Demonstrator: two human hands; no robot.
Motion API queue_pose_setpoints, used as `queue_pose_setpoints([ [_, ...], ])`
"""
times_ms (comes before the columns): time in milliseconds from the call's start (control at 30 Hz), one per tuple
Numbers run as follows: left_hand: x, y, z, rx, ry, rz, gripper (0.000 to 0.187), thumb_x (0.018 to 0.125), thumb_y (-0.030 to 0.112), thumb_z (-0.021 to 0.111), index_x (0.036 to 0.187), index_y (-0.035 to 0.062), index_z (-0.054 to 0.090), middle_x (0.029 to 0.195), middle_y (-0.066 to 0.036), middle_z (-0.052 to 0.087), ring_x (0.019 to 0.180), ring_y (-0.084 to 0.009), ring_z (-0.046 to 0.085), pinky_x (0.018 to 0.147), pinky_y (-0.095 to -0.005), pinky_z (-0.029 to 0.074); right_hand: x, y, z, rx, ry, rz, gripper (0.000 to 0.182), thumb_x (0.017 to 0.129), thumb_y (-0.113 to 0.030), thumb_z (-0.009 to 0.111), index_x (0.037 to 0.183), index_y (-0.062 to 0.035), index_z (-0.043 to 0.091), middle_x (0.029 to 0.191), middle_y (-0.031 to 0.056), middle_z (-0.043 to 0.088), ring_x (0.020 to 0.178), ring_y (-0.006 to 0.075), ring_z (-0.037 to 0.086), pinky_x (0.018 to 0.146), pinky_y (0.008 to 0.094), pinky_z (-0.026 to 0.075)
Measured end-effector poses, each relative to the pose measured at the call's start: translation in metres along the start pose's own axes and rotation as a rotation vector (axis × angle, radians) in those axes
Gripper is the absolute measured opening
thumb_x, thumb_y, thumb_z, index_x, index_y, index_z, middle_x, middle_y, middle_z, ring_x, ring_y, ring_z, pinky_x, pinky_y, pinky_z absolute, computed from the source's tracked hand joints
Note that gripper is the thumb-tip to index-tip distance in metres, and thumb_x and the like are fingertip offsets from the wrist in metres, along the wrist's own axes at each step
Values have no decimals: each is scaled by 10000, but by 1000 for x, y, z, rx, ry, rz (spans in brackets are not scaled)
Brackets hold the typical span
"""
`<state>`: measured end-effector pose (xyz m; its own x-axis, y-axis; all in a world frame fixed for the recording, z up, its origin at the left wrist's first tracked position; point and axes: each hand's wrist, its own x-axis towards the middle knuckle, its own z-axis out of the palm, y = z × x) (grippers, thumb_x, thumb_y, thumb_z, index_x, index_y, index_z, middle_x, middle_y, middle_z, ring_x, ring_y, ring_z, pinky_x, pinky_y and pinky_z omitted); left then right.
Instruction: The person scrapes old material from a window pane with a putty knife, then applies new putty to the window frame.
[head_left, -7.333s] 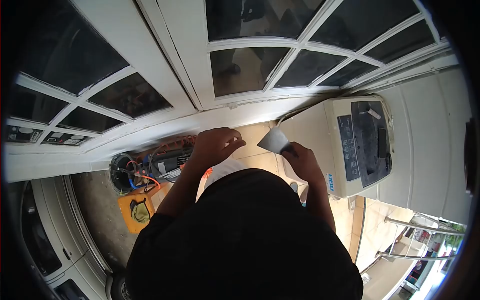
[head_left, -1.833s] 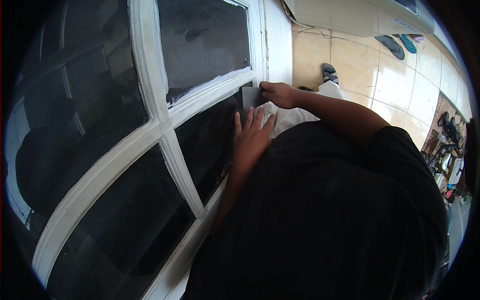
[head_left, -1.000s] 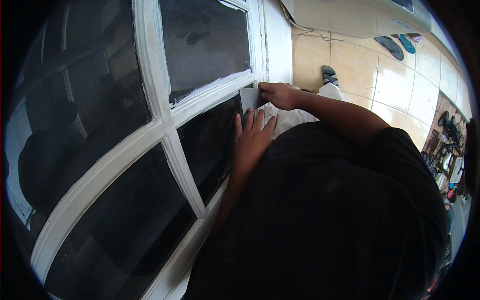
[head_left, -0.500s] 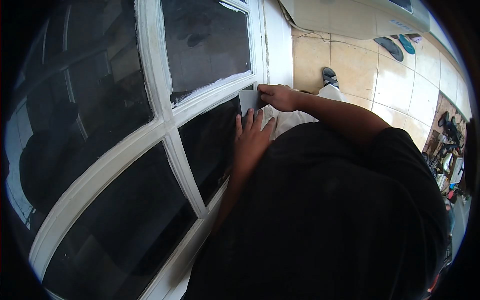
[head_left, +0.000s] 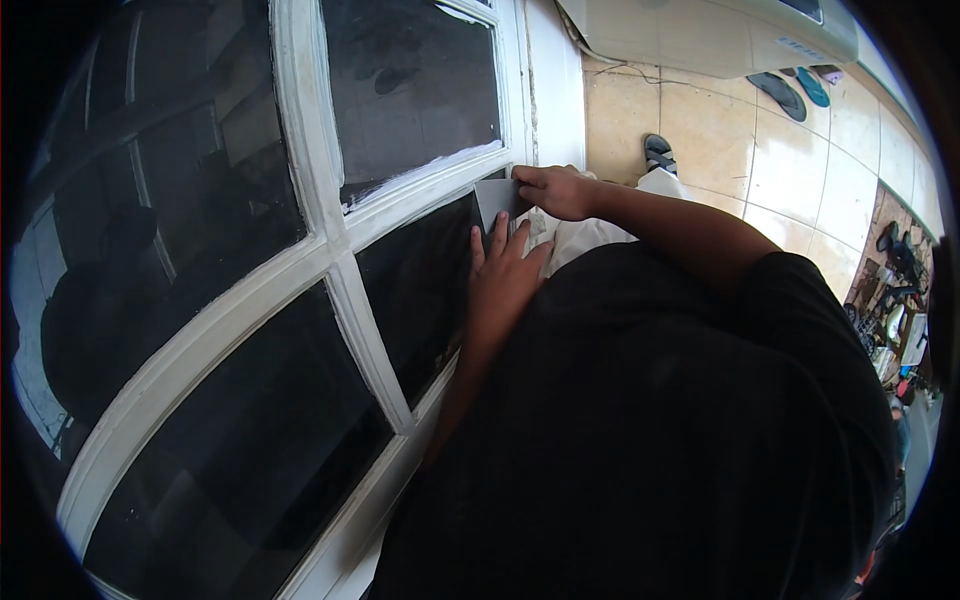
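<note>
A grey rectangular sheet [head_left: 494,200], looking like sandpaper or thin card, lies at the right part of a dark glass pane [head_left: 415,285] in the white window frame [head_left: 335,225]. My right hand [head_left: 558,192] pinches its right edge, beside the frame's upright. Just below, my left hand [head_left: 503,262] rests with fingers spread, fingertips on the sheet's lower part and the glass. White paint is smeared along the bottom edge of the upper pane [head_left: 415,110]. The sheet's right end is hidden under my right fingers.
Beige floor tiles [head_left: 710,150] spread at the upper right, with a sandal [head_left: 659,153] and other slippers [head_left: 778,96]. A pale machine-like box [head_left: 700,40] stands at the top. Several jumbled items [head_left: 895,330] lie along the far right.
The sheet and my right hand have shifted very slightly left and up along the frame. My left hand stays almost in place.
</note>
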<state>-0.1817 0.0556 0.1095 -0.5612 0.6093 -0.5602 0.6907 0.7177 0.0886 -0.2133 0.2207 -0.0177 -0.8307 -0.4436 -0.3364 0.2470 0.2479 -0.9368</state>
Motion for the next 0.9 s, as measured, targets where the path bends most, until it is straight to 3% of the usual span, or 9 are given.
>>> queue_pose_setpoints([
  [67,1,0,0,26,-18,-4,371,883,256,619,1253,266,638,1441,-92,479,1435,-358,315,1143,-650,167,-1,-2,0,-6,1,19,236,984,-283,440,1109,-87,483,1093,202,636,1075,405,591,912,480,441],
  [167,1,0,3,-3,53,9,300,865,310,633,1142,205,680,1390,-104,503,1427,-364,323,1160,-625,158,2,0,5,-6,37,-30,234,983,-284,440,1108,-92,490,1093,193,639,1075,400,592,914,480,439],
  [500,0,-2,8,-8,81,18,272,862,330,631,1097,208,693,1382,-96,514,1430,-358,321,1154,-638,158,3,-2,1,-30,37,-43,211,980,-264,456,1092,-91,505,1047,180,649,1059,370,605,905,455,437],
  [567,1,-1,5,-12,85,19,239,867,327,623,1057,201,694,1383,-93,513,1430,-350,325,1155,-638,153,5,0,1,-37,-5,5,277,993,-331,392,1151,-126,492,1137,152,647,1159,366,574,964,540,362],
  [700,1,7,-3,22,97,-12,203,871,313,613,1002,180,694,1377,-98,521,1420,-343,346,1161,-630,150,4,-3,3,-49,5,-42,277,993,-326,390,1160,-130,490,1154,153,641,1167,363,568,972,552,344],
  [767,1,6,-3,35,145,22,180,878,297,598,935,157,697,1347,-107,550,1404,-334,376,1167,-608,169,4,-6,2,-44,46,-56,211,989,-261,430,1084,-86,499,1040,179,648,1061,366,602,937,479,397],
  [900,2,4,1,26,167,60,163,875,271,601,891,144,702,1316,-113,580,1390,-324,402,1171,-580,195,1,-10,3,-54,102,-68,214,990,-265,429,1075,-80,496,1042,180,649,1065,368,599,941,480,394],
])
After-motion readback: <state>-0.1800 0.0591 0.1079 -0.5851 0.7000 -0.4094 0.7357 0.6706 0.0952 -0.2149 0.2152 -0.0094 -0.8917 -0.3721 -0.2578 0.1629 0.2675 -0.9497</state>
